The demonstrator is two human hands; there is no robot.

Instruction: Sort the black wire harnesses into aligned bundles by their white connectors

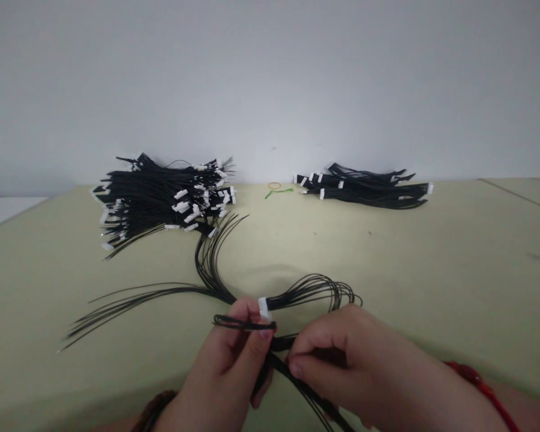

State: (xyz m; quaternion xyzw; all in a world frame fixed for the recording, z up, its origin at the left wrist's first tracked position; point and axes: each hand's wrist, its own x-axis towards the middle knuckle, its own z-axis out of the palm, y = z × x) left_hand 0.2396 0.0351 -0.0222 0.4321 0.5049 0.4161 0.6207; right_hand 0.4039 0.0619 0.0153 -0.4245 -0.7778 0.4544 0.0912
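My left hand (234, 354) is closed, pinching a bundle of thin black wires (207, 270) just beside its white connector (264, 308). My right hand (342, 354) is closed too, its thumb and fingers gripping the same bundle a little to the right, where the wires fold back in a loop (328, 291). The loose wire ends fan out to the left across the pale green table (432, 264). Other strands curve up toward the far pile.
A big heap of black wire harnesses with white connectors (162, 201) lies at the back left. A smaller, neater stack (364, 186) lies at the back right. Between them are a rubber band (274, 186) and a green tie (279, 192). A grey wall stands behind.
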